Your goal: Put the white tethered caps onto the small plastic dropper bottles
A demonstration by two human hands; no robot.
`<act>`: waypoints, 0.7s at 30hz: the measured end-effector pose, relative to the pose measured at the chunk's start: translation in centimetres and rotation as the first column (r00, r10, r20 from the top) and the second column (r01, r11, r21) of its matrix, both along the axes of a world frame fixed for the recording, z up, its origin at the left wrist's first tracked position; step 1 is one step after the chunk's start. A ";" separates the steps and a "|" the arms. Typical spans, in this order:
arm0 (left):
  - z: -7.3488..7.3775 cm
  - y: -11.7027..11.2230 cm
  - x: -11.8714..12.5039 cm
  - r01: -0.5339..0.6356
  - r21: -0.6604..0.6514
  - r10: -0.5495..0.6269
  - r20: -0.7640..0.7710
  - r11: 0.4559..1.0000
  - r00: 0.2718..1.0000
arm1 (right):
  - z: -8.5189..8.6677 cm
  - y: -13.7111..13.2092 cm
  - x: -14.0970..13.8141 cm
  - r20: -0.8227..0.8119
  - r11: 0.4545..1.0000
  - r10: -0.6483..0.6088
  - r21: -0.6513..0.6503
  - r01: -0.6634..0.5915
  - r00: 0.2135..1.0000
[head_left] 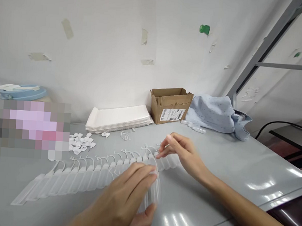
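My left hand [125,193] is closed around a clear plastic tube [155,190] with a white cap and a thin white cord, holding it upright above the table. Just up and to the right, my right hand [180,152] has its thumb and fingers bent together beside that cord; what lies between the fingertips is too small to make out. A long row of flat translucent tubes [80,178], each with a white top and cord loop, runs slantwise across the grey table [199,197]. My hands cover part of the row's right side.
Small white plastic pieces [79,142] lie in a heap at left, near a blurred-out patch. Behind are a stack of white paper sleeves [120,118], an open cardboard box [170,105], a pale blue cloth [212,113] and loose clear tubes [197,128]. A metal frame [262,48] rises at right.
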State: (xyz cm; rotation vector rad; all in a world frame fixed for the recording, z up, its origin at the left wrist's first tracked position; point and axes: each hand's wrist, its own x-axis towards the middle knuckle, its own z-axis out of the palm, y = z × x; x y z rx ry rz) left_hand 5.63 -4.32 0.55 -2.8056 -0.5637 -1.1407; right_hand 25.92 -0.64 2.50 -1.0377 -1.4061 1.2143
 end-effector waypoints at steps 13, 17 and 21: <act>-3.1 -0.6 0.5 -0.034 -0.053 0.028 -0.104 0.998 0.994 | -0.7 2.1 1.5 0.054 0.991 -0.111 0.081 0.106 0.992; -3.5 -0.7 0.5 -0.052 -0.049 0.045 -0.134 0.997 0.990 | -0.6 2.2 1.5 0.078 0.988 -0.117 0.106 0.108 0.990; -3.6 -0.7 0.5 -0.058 -0.051 0.050 -0.147 0.997 0.988 | -0.4 2.2 1.7 0.099 0.985 -0.133 0.126 0.120 0.986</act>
